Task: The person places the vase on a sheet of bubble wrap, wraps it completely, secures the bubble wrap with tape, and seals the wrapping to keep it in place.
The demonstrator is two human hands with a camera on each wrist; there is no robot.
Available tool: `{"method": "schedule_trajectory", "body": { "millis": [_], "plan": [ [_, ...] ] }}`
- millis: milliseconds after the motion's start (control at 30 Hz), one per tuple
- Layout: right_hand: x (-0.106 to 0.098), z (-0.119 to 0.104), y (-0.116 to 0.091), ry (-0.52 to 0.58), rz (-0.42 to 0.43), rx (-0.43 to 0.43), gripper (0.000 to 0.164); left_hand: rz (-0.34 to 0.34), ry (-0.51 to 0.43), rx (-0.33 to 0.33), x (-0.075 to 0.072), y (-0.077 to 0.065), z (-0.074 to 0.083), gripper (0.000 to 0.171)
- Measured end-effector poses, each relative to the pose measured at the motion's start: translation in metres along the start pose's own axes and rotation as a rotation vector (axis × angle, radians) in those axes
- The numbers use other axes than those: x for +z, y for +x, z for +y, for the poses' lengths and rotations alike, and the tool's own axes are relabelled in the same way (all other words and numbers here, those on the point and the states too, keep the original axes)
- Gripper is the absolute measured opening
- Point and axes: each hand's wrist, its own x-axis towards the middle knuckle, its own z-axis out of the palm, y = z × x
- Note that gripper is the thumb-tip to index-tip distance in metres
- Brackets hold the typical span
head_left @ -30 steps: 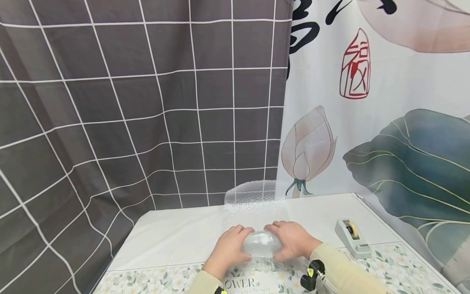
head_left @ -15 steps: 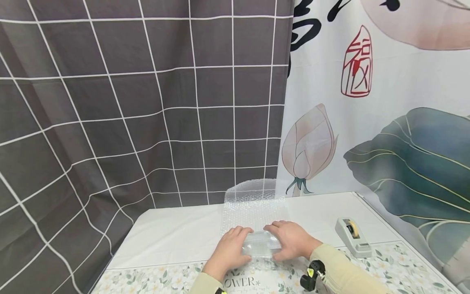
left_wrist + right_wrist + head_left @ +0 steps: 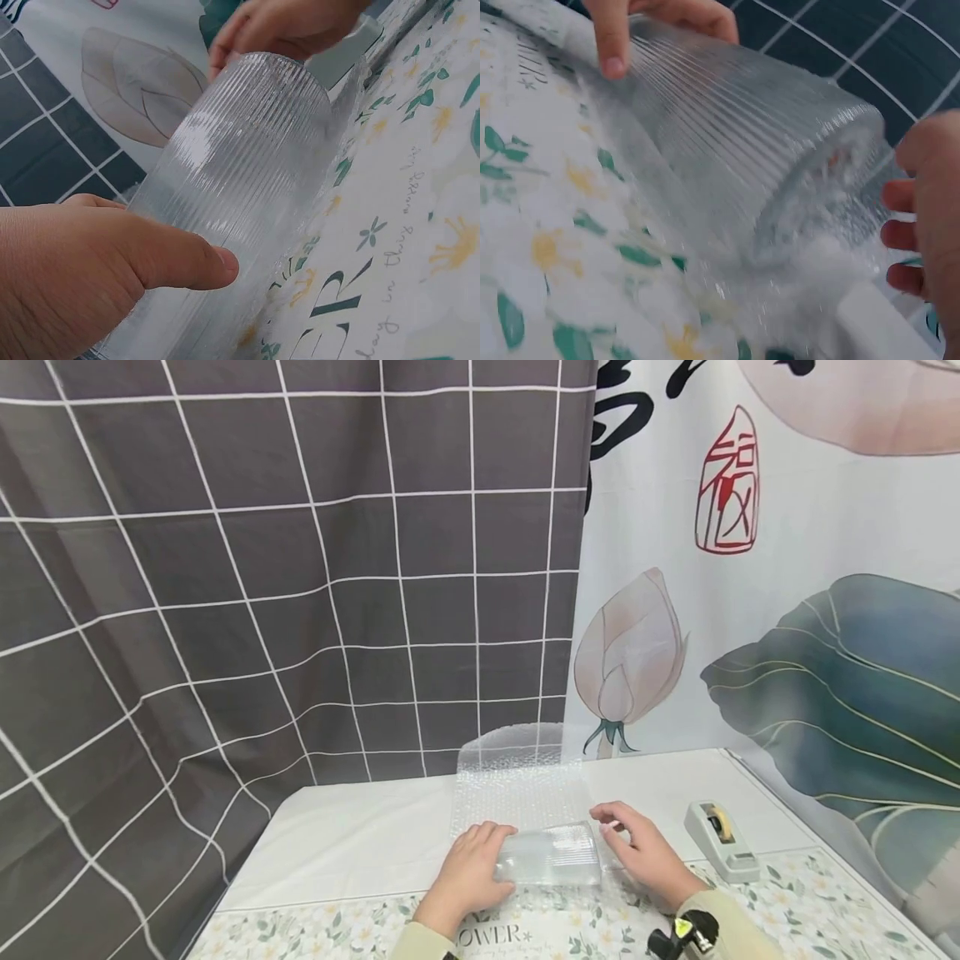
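Observation:
A clear ribbed glass vase (image 3: 553,857) lies on its side across a strip of bubble wrap (image 3: 521,793). My left hand (image 3: 467,872) grips the vase's left part, thumb on the near side and fingers over the far side. In the left wrist view the thumb (image 3: 214,264) presses along the ribbed wall (image 3: 240,150). My right hand (image 3: 647,852) is off the vase, just beyond its right end, with loosely bent fingers. The right wrist view shows those fingers (image 3: 901,234) apart from the vase's end (image 3: 817,176), over the edge of the wrap.
A pale tape dispenser (image 3: 722,843) with yellowish tape stands right of my right hand. The table has a white cloth (image 3: 360,835) at the back and a floral mat (image 3: 300,931) in front. The wrap's far end curls up against a dark grid curtain (image 3: 435,543).
My right hand has let go of the vase's right end and moved off to the right, uncovering that end. The left hand keeps its hold in the same place.

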Motion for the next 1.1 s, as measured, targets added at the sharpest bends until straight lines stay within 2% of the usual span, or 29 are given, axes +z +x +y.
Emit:
{"method": "schedule_trajectory", "body": {
  "millis": [100, 233, 367, 567, 733, 933, 1033, 1100],
  "plan": [
    [-0.002, 0.011, -0.011, 0.027, -0.005, 0.090, 0.023, -0.002, 0.005, 0.008, 0.001, 0.002, 0.000, 0.074],
    [0.001, 0.019, -0.023, 0.048, -0.007, 0.103, 0.036, 0.009, 0.029, 0.017, -0.001, 0.002, -0.002, 0.073],
    [-0.002, 0.020, -0.029, -0.023, -0.051, 0.110, 0.044, 0.017, 0.035, 0.024, 0.000, 0.003, -0.001, 0.073],
    [-0.009, 0.022, -0.037, -0.068, -0.135, 0.010, 0.044, 0.017, 0.032, 0.015, 0.003, 0.001, -0.002, 0.073],
    [-0.011, 0.023, -0.039, -0.066, -0.177, -0.019, 0.045, 0.008, 0.021, -0.002, 0.004, 0.000, -0.002, 0.074],
    [-0.010, 0.024, -0.044, -0.120, -0.161, -0.080, 0.043, 0.006, 0.013, -0.010, 0.005, 0.001, -0.001, 0.075],
    [-0.009, 0.021, -0.045, -0.176, -0.137, -0.145, 0.039, 0.000, 0.009, -0.012, 0.004, 0.001, -0.001, 0.075],
    [-0.007, 0.018, -0.044, -0.216, -0.106, -0.218, 0.035, 0.001, 0.013, -0.005, 0.003, 0.001, -0.001, 0.075]
  ]
}}
